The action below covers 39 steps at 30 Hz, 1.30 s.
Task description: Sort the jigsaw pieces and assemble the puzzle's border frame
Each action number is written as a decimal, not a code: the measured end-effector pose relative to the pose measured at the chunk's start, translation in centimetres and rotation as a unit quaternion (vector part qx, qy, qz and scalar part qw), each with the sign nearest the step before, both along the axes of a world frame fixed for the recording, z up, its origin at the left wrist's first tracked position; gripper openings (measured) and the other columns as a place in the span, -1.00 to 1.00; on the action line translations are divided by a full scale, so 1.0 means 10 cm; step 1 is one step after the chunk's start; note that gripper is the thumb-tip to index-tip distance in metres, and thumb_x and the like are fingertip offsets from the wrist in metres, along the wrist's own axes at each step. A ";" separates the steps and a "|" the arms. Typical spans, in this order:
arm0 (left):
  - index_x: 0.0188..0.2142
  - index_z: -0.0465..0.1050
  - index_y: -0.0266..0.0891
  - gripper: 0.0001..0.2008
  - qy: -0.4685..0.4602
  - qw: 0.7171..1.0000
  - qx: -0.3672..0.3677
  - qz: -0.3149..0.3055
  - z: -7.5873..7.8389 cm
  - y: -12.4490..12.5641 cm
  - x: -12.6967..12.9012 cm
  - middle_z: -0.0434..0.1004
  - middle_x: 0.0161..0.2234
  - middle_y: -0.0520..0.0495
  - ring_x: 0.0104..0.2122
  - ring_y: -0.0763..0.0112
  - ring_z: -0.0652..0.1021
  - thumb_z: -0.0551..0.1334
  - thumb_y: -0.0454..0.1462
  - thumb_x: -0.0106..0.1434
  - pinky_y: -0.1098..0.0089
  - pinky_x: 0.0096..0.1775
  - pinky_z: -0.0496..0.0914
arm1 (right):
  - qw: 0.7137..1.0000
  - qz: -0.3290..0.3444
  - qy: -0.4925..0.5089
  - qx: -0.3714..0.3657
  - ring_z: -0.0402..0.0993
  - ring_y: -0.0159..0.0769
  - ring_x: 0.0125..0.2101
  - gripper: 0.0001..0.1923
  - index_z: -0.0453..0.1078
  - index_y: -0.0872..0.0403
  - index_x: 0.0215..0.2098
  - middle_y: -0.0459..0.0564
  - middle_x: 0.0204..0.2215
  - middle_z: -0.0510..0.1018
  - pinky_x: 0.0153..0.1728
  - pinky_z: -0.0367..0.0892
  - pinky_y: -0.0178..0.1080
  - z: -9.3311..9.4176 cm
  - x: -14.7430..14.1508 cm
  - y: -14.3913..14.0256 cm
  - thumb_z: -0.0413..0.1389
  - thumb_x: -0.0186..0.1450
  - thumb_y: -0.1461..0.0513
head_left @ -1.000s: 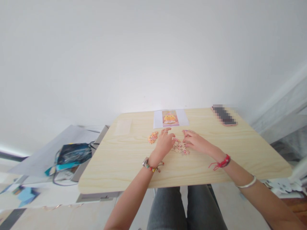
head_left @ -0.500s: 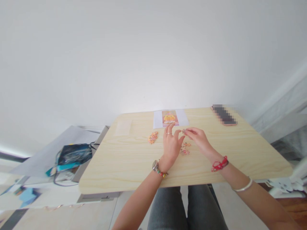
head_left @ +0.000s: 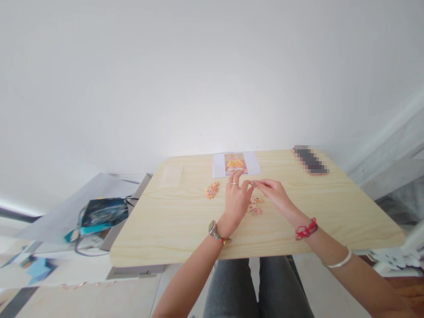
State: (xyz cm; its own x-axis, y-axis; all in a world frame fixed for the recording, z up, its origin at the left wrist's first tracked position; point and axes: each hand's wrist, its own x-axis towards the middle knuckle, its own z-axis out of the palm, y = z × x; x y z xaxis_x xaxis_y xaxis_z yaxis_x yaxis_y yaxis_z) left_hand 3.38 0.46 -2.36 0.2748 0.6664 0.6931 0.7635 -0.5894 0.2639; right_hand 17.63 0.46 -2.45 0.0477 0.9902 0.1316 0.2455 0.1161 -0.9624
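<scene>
Between my two hands, above the wooden table, a small puzzle piece is held up; its printed side is too small to make out. My right hand pinches it from the right between thumb and fingertips. From the left, the thumb and index finger of my left hand close on the same piece, its other fingers raised. Beneath and between the hands lies a loose cluster of puzzle pieces, partly hidden by my left hand. Another heap of orange-pink puzzle pieces sits left of my left hand.
A paper sheet with a printed yellow character picture lies at the table's back edge. A phone rests at the back right. A pale, flat sheet is at the back left. Beyond the left edge is a dark bag.
My left thumb and index finger have come together onto the puzzle piece in my right hand. The heaps look the same; the view has shifted slightly.
</scene>
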 end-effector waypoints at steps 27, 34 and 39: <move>-0.29 0.38 -0.28 -0.92 0.114 0.986 -0.052 -0.111 -0.10 0.36 0.20 0.23 0.04 -0.25 0.06 0.11 0.31 0.15 -0.39 0.20 0.09 -0.03 0.36 | 0.898 0.042 -0.375 0.227 0.36 -0.29 -0.33 -0.80 0.42 0.07 -0.40 -0.01 -0.37 0.33 -0.27 0.31 -0.23 -0.11 0.59 0.13 -0.03 0.28 0.28; -0.23 0.40 -0.26 -0.80 0.116 0.985 -0.121 -0.034 -0.15 0.38 -0.19 0.20 0.07 -0.25 0.10 0.08 0.26 0.17 -0.46 0.13 0.04 0.03 0.30 | 0.903 0.046 -0.393 0.170 0.35 -0.29 -0.32 -0.80 0.43 0.08 -0.44 -0.01 -0.38 0.31 -0.24 0.30 -0.22 -0.34 0.75 0.20 -0.01 0.26 0.31; -0.24 0.44 -0.27 -0.81 0.118 0.978 -0.171 0.016 -0.13 0.33 -0.51 0.23 0.05 -0.25 0.06 0.08 0.30 0.21 -0.45 0.12 0.10 0.04 0.30 | 0.903 0.058 -0.387 0.177 0.34 -0.30 -0.32 -0.79 0.44 0.07 -0.41 -0.01 -0.38 0.33 -0.27 0.30 -0.24 -0.23 0.61 0.17 -0.03 0.27 0.31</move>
State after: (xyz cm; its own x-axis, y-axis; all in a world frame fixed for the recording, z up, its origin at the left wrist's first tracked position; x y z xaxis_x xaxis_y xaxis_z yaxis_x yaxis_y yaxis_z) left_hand -1.71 3.77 -3.70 0.3755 0.8591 0.3478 0.8436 -0.4722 0.2556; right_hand 23.74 2.15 -4.79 -0.2956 0.8723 0.3895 0.7948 0.4507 -0.4064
